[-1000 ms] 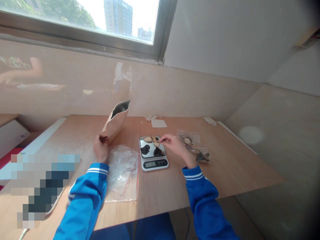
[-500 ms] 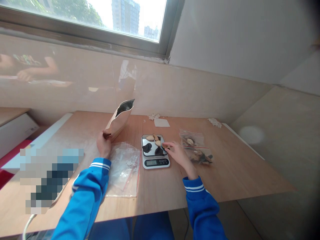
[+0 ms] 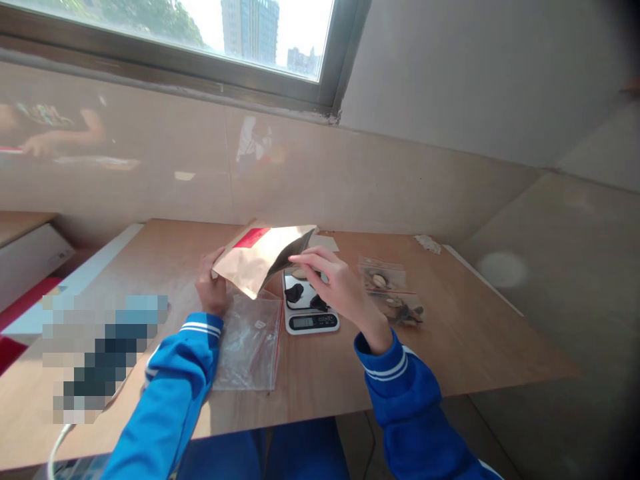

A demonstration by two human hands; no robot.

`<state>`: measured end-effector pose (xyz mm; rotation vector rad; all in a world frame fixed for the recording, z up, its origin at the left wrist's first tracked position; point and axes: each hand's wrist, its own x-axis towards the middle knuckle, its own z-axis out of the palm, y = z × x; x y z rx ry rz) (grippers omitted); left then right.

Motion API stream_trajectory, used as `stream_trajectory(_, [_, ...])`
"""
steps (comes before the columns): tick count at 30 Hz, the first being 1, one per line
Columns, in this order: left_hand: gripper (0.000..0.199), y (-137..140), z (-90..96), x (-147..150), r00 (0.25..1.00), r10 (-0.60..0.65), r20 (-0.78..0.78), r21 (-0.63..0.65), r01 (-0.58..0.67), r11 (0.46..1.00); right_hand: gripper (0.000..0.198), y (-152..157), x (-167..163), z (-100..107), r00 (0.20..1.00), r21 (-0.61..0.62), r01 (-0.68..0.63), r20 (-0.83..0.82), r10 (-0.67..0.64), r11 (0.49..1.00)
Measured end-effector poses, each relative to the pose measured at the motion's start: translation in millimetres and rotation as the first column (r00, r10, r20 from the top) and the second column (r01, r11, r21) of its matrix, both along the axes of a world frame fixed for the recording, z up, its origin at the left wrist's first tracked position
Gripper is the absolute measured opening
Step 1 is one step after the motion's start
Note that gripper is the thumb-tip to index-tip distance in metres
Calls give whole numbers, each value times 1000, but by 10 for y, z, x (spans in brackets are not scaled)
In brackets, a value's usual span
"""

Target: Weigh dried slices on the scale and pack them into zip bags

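Note:
My left hand (image 3: 212,285) grips the lower left end of a kraft paper bag (image 3: 273,248) with a red label, tilted so its dark open mouth faces right. At that mouth, the thumb and fingers of my right hand (image 3: 334,279) are closed together; what they hold, if anything, I cannot make out. Below the bag stands a small white digital kitchen scale (image 3: 314,325). On its shiny plate lie dark wrinkled pieces (image 3: 294,293), which look like dried fungus. The bag and my right hand cover much of the plate and the paler pieces there.
Flat clear zip bags (image 3: 247,343) lie left of the scale. Two small zip bags to the right hold dried pieces (image 3: 403,311). White paper (image 3: 327,243) lies behind the scale, and a crumpled tissue (image 3: 427,244) near the wall. A blurred-out object with a white cable (image 3: 56,447) is at left.
My left hand has tipped the kraft bag over to the right, its mouth now above the scale. My right hand has risen from the scale plate to the bag's mouth.

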<state>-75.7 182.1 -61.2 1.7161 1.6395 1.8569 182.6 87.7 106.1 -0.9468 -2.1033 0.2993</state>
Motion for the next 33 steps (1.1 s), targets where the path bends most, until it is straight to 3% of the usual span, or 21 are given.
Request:
stream_trajectory(6, [35, -2, -5, -10, 998, 67, -10, 87, -66, 994, 27, 76, -118, 80, 980, 106, -10, 201, -11, 994])
stream_trajectory(8, [34, -11, -3, 11, 997, 73, -17, 112, -71, 991, 32, 67, -179, 113, 967, 61, -50, 253, 33, 997])
stream_trajectory(13, [34, -27, -10, 54, 997, 70, -33, 105, -66, 992, 39, 130, -352, 139, 942, -194, -79, 305, 137, 978])
stream_trajectory(16, [34, -37, -1, 55, 997, 71, -39, 143, -65, 988, 33, 262, -408, 64, 920, -281, -178, 293, 261, 943])
stream_trajectory(19, [34, -51, 29, 47, 995, 97, -16, 157, -93, 983, 31, 384, -440, -39, 913, -347, -141, 316, 257, 927])
stream_trajectory(22, [36, -38, 47, 27, 998, 66, 16, 97, -67, 993, 31, 424, -454, -46, 915, -344, -107, 334, 229, 933])
stream_trajectory(24, [38, 2, 31, 4, 998, 22, 52, 28, -23, 999, 29, 394, -430, 28, 924, -267, -147, 308, 229, 952])
stream_trajectory(26, [40, 64, -11, -24, 997, -4, 74, -67, 9, 998, 31, 326, -368, 116, 957, -137, -141, 235, 171, 980])
stream_trajectory(29, [37, 165, -99, -65, 996, 1, 85, -211, 17, 977, 29, 156, -243, 117, 997, -10, 44, 61, -43, 999])
stream_trajectory(31, [38, 217, -159, -95, 997, 12, 81, -297, 13, 955, 21, -4, -196, -41, 981, -92, 193, 19, -192, 977])
stream_trajectory(33, [46, 249, -206, -130, 998, 20, 57, -366, 3, 931, 21, -194, -216, -317, 956, -285, 294, 100, -276, 912])
